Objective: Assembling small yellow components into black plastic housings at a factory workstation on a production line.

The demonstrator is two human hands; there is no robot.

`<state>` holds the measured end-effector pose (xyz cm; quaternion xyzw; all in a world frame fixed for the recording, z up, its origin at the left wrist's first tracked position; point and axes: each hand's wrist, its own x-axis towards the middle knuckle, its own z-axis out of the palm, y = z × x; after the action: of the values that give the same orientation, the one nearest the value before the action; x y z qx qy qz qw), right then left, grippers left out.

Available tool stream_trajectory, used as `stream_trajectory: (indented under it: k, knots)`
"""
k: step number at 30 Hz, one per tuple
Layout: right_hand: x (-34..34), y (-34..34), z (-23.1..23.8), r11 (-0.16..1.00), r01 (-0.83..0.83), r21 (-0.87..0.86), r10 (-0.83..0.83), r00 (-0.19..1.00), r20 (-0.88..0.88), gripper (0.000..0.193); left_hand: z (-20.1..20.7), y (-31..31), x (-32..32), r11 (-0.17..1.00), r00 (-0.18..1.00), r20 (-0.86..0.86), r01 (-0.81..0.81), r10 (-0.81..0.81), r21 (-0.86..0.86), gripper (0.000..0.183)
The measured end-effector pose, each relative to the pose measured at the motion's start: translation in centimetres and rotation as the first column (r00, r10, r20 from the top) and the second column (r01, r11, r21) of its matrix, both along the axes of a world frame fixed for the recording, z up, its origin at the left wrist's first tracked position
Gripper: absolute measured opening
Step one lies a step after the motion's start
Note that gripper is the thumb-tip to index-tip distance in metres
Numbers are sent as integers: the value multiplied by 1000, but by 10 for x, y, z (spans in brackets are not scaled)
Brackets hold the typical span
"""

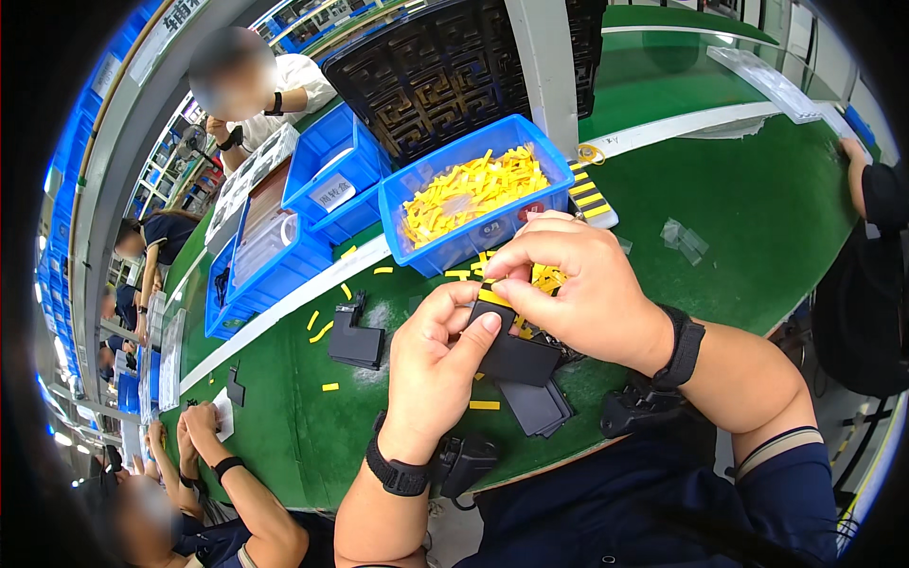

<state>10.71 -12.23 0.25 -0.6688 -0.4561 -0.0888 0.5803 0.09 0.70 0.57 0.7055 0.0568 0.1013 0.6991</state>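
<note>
My left hand grips a flat black plastic piece, thumb on its face and fingers behind. At the piece's upper end lies a yellow strip. My right hand pinches there, thumb and forefinger closed at the strip; the fingertips partly cover it. Below the held piece, more flat black pieces lie stacked on the green table. Another stack of notched black pieces sits left of my left hand. Loose yellow strips lie behind and partly beneath my right hand.
Beyond my hands stands a blue bin of yellow strips. More blue bins stand to its left, a black tray behind. Clear plastic pieces lie at right. A co-worker's hands work at far left.
</note>
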Motion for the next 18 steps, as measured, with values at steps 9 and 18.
stream_trajectory:
  k: [9, 18]
  knots:
    - [2, 0, -6, 996, 62, -63, -50, 985, 167, 10, -5, 1, -2, 994, 997, 9, -78, 77, 79, 22]
    - [3, -6, 4, 997, 76, -30, -53, 879, 474, 13, -1, 4, 0, 994, 996, 10, -86, 86, 72, 20]
